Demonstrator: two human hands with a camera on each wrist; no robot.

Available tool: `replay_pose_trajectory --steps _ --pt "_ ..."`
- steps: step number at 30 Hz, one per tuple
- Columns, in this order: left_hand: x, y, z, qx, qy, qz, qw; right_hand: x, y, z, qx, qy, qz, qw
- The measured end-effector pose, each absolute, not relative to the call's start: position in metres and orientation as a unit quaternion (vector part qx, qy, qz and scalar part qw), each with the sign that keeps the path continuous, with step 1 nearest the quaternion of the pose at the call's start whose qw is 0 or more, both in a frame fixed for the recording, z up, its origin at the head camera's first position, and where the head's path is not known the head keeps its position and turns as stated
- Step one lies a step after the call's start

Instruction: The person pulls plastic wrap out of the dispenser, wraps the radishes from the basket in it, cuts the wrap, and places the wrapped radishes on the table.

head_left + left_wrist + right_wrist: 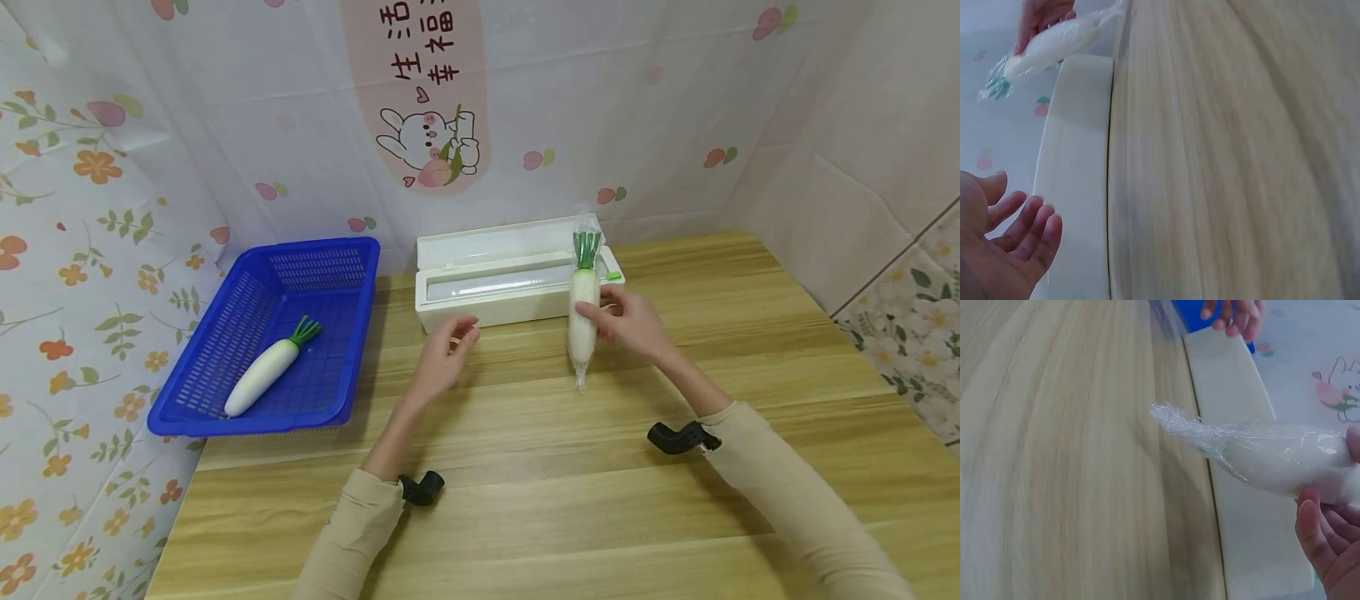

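Note:
My right hand [630, 323] grips a white radish [583, 321] wrapped in clear plastic film, its green stem stubs toward the back. The film is twisted into a tail [1175, 419] at the root end. Behind it stands a long white cling film box [495, 312] with its lid raised and a film roll [502, 282] inside; the radish overlaps the box's right end in the head view. My left hand [444, 354] is in front of the box's left part, fingers loosely bent with nothing in them, as the left wrist view also shows.
At the left, a blue plastic basket [352, 350] holds an unwrapped white radish [262, 377] with green stems. A printed cloth [562, 100] hangs behind the wooden table [525, 500]. Both wrists carry black camera mounts [678, 437].

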State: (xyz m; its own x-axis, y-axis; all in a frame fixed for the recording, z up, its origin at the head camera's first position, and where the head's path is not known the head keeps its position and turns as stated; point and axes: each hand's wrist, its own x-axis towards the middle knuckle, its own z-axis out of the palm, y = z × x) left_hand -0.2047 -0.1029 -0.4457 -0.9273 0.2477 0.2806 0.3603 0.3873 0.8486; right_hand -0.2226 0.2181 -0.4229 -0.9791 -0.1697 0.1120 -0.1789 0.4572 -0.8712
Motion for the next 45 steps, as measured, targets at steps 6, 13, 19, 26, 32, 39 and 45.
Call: replay_pose_trajectory --steps 6,13,19,26,32,39,45 --pt "-0.211 -0.117 -0.447 -0.162 -0.83 -0.523 0.105 -0.225 0.237 -0.421 0.088 -0.873 0.48 0.01" --pt "-0.215 -0.128 -0.448 -0.122 -0.835 -0.519 0.137 -0.228 0.256 -0.42 0.08 -0.893 0.443 0.026" --pt "-0.22 -0.135 -0.449 -0.091 -0.834 -0.52 0.16 -0.233 0.273 -0.42 0.079 -0.903 0.42 0.042" --pt "-0.226 -0.138 -0.451 -0.065 -0.838 -0.509 0.187 -0.24 0.291 -0.418 0.06 -0.919 0.385 0.059" --pt "-0.23 -0.139 -0.452 -0.056 -0.849 -0.502 0.157 -0.244 0.306 -0.42 0.032 -0.93 0.36 0.063" --pt "-0.233 -0.143 -0.454 -0.058 -0.867 -0.477 0.129 -0.246 0.327 -0.422 0.0 -0.942 0.326 0.077" --pt "-0.238 -0.145 -0.451 -0.064 -0.885 -0.445 0.123 -0.251 0.353 -0.428 -0.039 -0.95 0.298 0.082"
